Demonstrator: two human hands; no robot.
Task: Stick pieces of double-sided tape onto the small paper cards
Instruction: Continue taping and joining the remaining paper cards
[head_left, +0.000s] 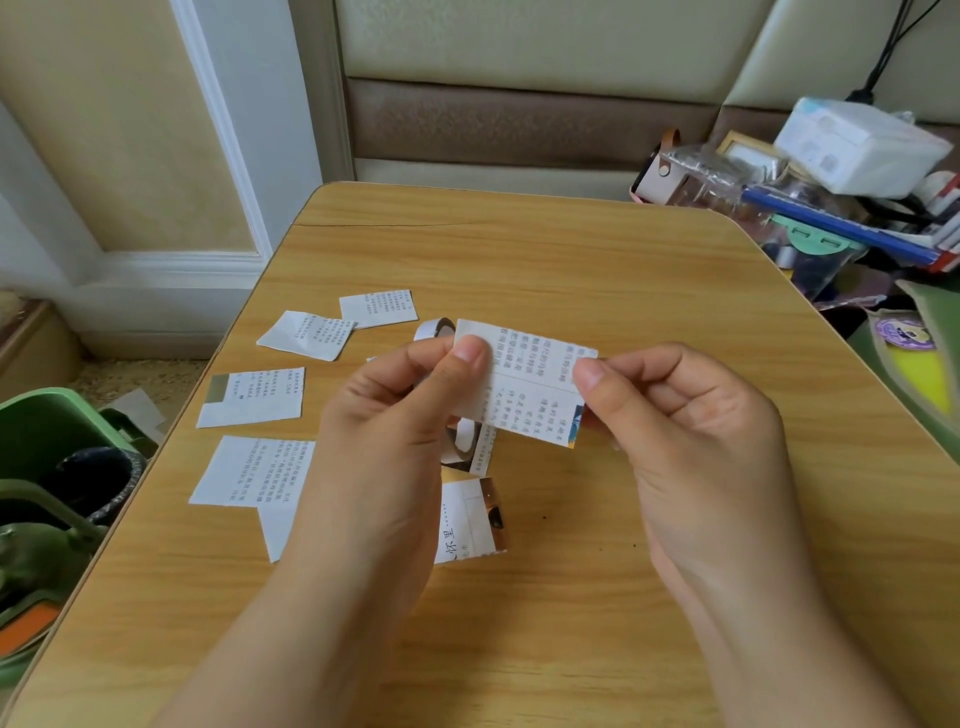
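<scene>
The desk (545, 249) under my hands is smooth, yellow-brown wood-grain laminate with rounded corners and a thin dark crack line running across its far end. I hold a small paper card (524, 382) above it, a thin matte rectangle of white paper printed with columns of small dark characters and a faint ruled line through its middle; a sliver of colour shows at its lower right corner.

My left hand (395, 415) pinches the card's upper left edge, thumb pressed flat on the printed face with the fingers curled behind. My right hand (685, 415) pinches the right edge between thumb and forefinger, the other fingers loosely folded under. So the card is stretched between both grips, tilted, just above the middle of the desk.

A roll of tape (435, 328) stands on the desk just beyond my left thumb, a narrow white ring. Directly below the held card lies another printed slip with a curl of white strip (466, 441) on it; whether that is tape or its backing I cannot tell.

More cut cards (252, 397) lie flat on the left half of the desk, uneven rectangles, some with a corner notched out. A larger piece (470, 519) with a brown picture strip lies near my left wrist.
</scene>
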